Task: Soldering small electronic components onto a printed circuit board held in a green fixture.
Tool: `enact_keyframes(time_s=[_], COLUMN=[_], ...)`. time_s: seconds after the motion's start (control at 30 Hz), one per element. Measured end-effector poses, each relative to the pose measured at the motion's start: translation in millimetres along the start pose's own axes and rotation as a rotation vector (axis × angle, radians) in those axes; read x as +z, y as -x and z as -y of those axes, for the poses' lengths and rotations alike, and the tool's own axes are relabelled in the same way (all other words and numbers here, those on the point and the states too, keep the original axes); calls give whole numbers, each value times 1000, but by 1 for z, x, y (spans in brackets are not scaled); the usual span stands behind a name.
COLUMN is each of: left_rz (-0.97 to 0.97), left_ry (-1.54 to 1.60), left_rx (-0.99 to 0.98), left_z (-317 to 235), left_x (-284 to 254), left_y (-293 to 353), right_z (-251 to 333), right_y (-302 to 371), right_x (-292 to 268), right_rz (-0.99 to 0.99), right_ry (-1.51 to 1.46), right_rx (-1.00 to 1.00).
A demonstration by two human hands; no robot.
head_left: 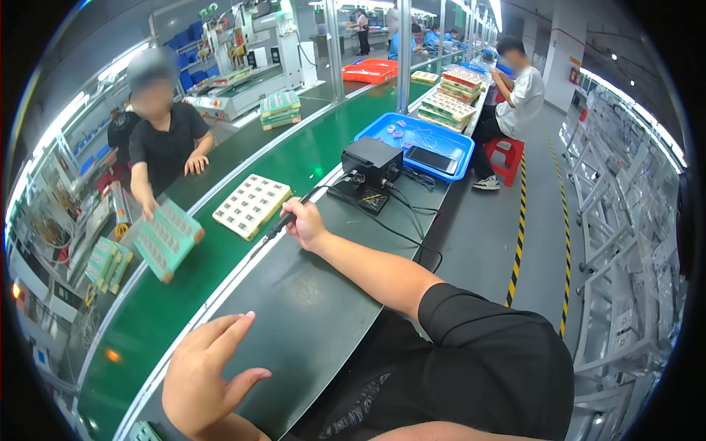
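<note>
My right hand is wrapped round the black handle of a soldering iron, its metal tip angled down and left over the edge of the bench. My left hand hovers above the near end of the bench, fingers and thumb apart, with nothing in it. Just beyond the iron, a cream tray of small square parts lies on the green conveyor belt. A black soldering station stands to the right of my right hand, its cables trailing over the bench.
Across the belt a person holds a green tray tilted over it. Behind the station a blue tray holds a phone and small parts. Stacked trays stand farther along, near a seated person. A green piece shows at the lower edge.
</note>
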State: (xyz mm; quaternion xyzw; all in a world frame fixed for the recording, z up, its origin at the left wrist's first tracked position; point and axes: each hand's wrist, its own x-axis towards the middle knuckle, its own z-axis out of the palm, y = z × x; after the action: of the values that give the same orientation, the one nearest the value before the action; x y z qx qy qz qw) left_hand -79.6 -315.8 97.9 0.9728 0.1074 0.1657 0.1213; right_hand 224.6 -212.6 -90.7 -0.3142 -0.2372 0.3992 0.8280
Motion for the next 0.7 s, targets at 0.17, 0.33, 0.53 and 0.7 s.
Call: enact_keyframes(time_s=[0.17,0.33,0.53,0.7], left_rz=[17,-264,-323,-302], left_ry=[-47,84,-320,-198], left_rx=[-19,-147,-1109,-1097], left_z=[-11,30,146,175], left_x=[5,5,74,109], left_y=[-5,-1,-2,7], right_z=[6,14,30,47], right_y=[-3,-6,-9,-5], right_x=[-7,-6,-2,-3], right_rz=[23,-13,-81,-40], right_ry=[-13,-53,-124,-108], right_rx=[-13,-64,-89,-77])
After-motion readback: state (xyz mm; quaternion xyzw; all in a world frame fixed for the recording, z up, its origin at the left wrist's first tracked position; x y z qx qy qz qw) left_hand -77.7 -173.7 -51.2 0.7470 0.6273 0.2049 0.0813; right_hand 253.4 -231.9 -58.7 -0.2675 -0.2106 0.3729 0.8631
